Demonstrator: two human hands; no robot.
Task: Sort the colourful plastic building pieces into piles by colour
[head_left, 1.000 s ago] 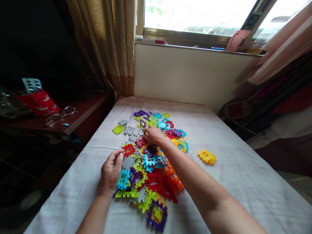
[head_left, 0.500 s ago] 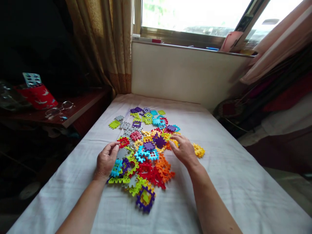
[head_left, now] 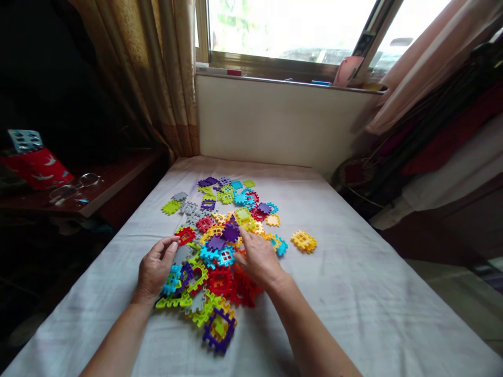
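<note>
A heap of colourful toothed plastic building pieces lies on the white sheet. My left hand [head_left: 155,269] is at the heap's left side, thumb and fingers pinched at the left edge of a red window piece [head_left: 185,235]. A grey piece [head_left: 182,255] and a light-blue piece [head_left: 172,280] lie close by it. Over the heap's right middle, my right hand [head_left: 261,256] stretches its index finger to the edge of a dark purple triangular piece [head_left: 231,231], thumb apart below. That hand hides part of the orange and red pieces. A flat purple square piece [head_left: 216,243] lies beside the triangle.
Stacked yellow pieces [head_left: 304,241] lie apart on the right. A purple frame piece [head_left: 220,330] sits at the near end. Left of the bed, a dark red cabinet [head_left: 113,188] bears glasses [head_left: 76,187] and a red container [head_left: 37,167]. A wall and window stand beyond.
My right hand has moved left across the heap, from the yellow pieces to the purple triangular piece. My left hand stays at the red window piece. The whole view has shifted slightly.
</note>
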